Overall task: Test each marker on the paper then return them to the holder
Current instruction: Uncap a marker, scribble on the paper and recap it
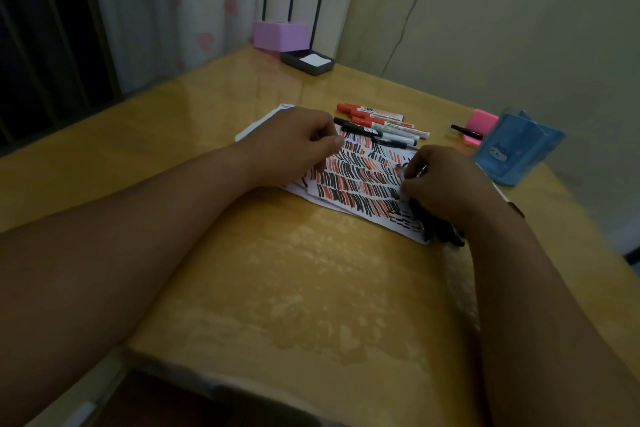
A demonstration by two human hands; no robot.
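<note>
My left hand [294,139] steadies the paper [349,180], curled, contents unclear. My right hand [440,180] pinches a marker [402,168] at the paper's right edge; I should stroke lightly.

Purple box [280,35] beside grey tray [307,62]; pink notepad [482,118] apart.

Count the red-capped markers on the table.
2 red-capped markers, side by side just beyond the paper: one farther back, one nearer. More may be hidden under the hands, left and right.
</note>
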